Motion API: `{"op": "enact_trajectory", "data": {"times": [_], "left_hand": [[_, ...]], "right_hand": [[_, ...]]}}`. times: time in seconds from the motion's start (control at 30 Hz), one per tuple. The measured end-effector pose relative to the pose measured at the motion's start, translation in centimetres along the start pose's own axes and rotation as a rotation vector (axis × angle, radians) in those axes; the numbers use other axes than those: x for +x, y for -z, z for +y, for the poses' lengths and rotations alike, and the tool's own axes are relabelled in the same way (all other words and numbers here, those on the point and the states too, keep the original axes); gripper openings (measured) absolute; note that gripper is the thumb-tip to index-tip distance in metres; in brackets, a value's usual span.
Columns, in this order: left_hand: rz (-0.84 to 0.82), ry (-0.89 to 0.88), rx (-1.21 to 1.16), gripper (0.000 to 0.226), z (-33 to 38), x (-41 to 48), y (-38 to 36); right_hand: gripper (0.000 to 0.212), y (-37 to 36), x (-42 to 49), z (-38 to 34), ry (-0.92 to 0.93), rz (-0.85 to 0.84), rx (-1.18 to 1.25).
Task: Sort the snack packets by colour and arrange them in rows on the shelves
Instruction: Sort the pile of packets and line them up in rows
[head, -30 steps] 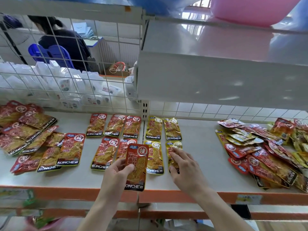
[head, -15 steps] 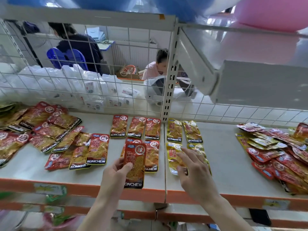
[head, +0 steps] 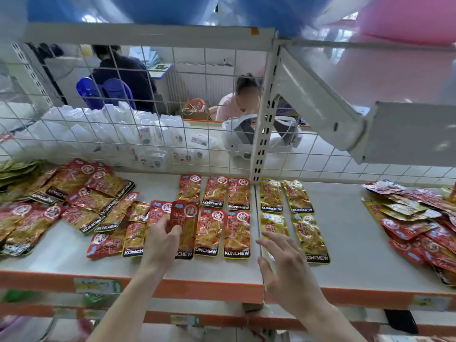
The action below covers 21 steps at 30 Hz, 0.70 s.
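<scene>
The left hand [head: 164, 240] pinches a red packet [head: 185, 225] between thumb and fingers, at the left end of the near red row [head: 237, 234] on the shelf [head: 345, 243]. The right hand [head: 283, 262] is spread wide and holds nothing, low over the yellow packets [head: 271, 195]; I cannot tell if it touches them. This looks like placing the 3rd packet of row 2. Next it needs squaring against its neighbour and releasing, then another pick from the loose left pile [head: 98, 191].

Glossy crinkled foil snack packets [head: 238, 234], smooth matt white shelf [head: 345, 243], painted metal wire grid [head: 148, 99]
</scene>
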<state>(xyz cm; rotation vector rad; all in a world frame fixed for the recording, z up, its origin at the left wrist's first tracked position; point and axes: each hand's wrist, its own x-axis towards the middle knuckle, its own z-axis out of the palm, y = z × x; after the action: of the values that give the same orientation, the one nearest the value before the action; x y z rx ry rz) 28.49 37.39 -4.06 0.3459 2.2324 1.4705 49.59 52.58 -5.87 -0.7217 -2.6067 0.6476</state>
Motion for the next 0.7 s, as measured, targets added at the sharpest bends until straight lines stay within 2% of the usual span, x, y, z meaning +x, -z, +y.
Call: {"op": "enact_trajectory", "data": {"times": [0.3, 0.4, 0.57, 0.7], "left_hand": [[0.131, -0.141, 0.321, 0.01, -0.4, 0.3, -0.2], [0.148, -0.161, 0.425, 0.034, -1.0, 0.7, -0.3], [0.106, -0.198, 0.476, 0.042, -2.1, 0.9, 0.0], [0.0, -0.322, 0.544, 0.05, -3.3, 0.5, 0.8]], "right_hand": [[0.038, 0.2, 1.1, -0.6, 0.043, -0.064, 0.016], [0.036, -0.2, 1.6, -1.2, 0.042, -0.085, 0.023], [0.037, -1.3, 2.4, -2.6, 0.034, -0.09, 0.022], [0.042, -2.9, 3.1, -4.0, 0.034, -0.104, 0.006]]}}
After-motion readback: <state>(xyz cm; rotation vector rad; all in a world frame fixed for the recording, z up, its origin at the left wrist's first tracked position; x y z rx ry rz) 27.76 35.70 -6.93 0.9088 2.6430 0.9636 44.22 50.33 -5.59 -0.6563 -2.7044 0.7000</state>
